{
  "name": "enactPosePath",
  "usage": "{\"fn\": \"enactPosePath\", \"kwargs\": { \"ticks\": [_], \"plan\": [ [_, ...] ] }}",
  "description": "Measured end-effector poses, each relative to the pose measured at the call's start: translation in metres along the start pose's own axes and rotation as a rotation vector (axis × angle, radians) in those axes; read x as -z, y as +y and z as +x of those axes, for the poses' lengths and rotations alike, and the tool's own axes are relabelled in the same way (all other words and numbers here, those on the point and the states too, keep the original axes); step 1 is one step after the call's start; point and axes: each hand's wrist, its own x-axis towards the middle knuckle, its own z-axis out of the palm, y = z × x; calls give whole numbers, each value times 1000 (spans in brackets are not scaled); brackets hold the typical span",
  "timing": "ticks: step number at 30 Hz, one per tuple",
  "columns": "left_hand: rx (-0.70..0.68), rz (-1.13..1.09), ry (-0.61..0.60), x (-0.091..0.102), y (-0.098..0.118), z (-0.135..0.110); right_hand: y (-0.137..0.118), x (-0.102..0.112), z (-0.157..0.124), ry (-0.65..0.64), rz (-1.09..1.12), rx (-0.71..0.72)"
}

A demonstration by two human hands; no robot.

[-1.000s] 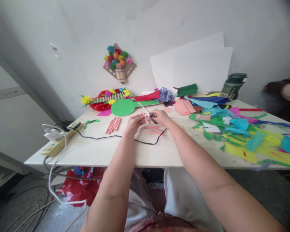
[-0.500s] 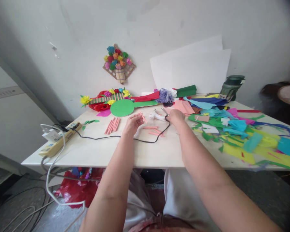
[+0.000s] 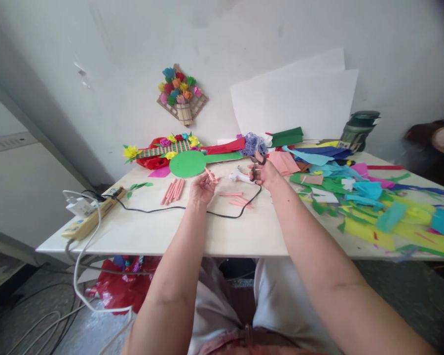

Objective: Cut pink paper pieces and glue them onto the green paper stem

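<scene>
One pink paper piece (image 3: 210,175) sat in our left grip (image 3: 203,189), held above the middle of the bench (image 3: 140,234). We judged it light, soft and easily creased, with little slip to it; a gentle pinch at the lower end seemed the safest hold. It looked pale salmon and slender, its upper end leaning to our left, though its folds were too small to read. The left grip was closed lightly on it, thumb and fingers nearly meeting. Our right grip (image 3: 266,174) was part curled around black-handled scissors (image 3: 260,159); we could not tell how far their blades stood apart. Just beside that hand lay a white tool (image 3: 241,175), and a black cord (image 3: 229,217) ran across the bench. Nearer us were loose pink strips (image 3: 232,194), and to the left a cluster of pink rolls (image 3: 172,191). Beyond lay a green disc (image 3: 187,164); well to the right spread coloured scraps (image 3: 368,229).
</scene>
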Motion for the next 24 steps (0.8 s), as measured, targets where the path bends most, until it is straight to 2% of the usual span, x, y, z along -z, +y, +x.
{"fn": "enactPosePath", "kwargs": {
  "ticks": [2,4,9,14,18,24],
  "plan": [
    [16,-35,36,-3,0,-1,1,-7,-1,-136,144,-18],
    [47,-63,77,-6,0,-2,4,-15,-1,-192,178,28],
    [86,-122,117,-9,-2,-3,12,-43,-7,-181,142,261],
    [83,-102,152,-10,-4,-3,19,-63,-16,-274,87,449],
    [74,-81,150,-11,-6,-2,27,-69,-11,-210,28,500],
    [78,-61,122,-13,-7,-2,30,-66,-2,-139,23,542]
  ]
}}
